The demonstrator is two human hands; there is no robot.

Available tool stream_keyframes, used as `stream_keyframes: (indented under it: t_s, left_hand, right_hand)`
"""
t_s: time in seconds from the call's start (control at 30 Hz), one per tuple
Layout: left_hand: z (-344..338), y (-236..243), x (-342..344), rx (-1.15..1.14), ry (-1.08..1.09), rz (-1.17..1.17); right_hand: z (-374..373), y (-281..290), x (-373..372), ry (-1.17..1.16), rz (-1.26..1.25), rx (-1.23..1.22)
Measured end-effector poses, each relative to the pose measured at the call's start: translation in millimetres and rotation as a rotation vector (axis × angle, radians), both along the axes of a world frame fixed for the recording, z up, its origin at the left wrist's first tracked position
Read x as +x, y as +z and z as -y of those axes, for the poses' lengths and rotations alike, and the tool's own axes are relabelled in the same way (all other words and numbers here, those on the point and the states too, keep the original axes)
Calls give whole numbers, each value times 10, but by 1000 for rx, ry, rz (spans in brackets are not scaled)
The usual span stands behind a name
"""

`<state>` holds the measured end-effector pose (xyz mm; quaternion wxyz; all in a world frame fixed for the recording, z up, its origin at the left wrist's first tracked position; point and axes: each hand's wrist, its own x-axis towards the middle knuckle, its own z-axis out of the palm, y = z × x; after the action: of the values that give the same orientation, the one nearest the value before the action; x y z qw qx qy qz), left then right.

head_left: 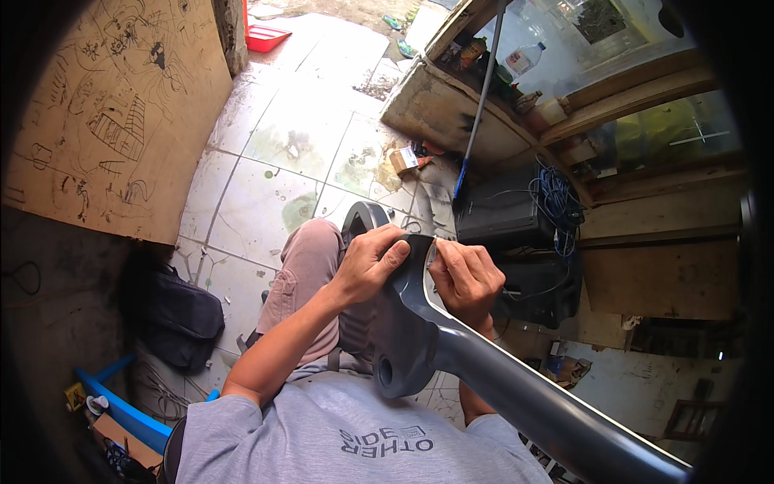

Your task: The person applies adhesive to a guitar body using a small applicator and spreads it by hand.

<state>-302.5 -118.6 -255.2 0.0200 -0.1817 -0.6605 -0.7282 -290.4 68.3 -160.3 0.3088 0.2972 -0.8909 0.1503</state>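
Note:
Across my lap lies a dark grey, shaped piece (524, 387), like part of a stringed instrument, with a long neck edged in cream running to the lower right and a round hole in its wider part. My left hand (372, 262) grips the upper part, thumb pressed on top near a straight edge. My right hand (466, 282) is closed at the cream-edged curve beside it, fingertips on the edge; whether they hold something small is hidden. My bent leg (306, 274) in brownish trousers is under the piece.
A drawn-on plywood panel (121, 113) stands left, above a black bag (173, 315) and blue frame (129, 411). Right are black cases (496, 214) with coiled cable (556, 202), a long blue-headed pole (476, 121) and wooden shelving (629, 113). A red dustpan (266, 36) lies by the doorway.

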Motion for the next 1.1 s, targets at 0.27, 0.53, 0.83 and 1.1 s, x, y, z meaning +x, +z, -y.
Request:
stream_keyframes:
  t_s: [0.27, 0.53, 0.83, 1.1]
  left_hand:
    - [11, 1, 3, -2, -1, 5]
    - [15, 5, 9, 6, -2, 11]
    - [47, 21, 12, -19, -15, 21]
    - [54, 26, 14, -10, -21, 21]
  right_hand:
    - [-1, 11, 0, 17, -1, 15]
    - [12, 43, -34, 8, -1, -6]
    - [32, 38, -39, 4, 14, -37]
    - [39, 30, -37, 0, -8, -10]
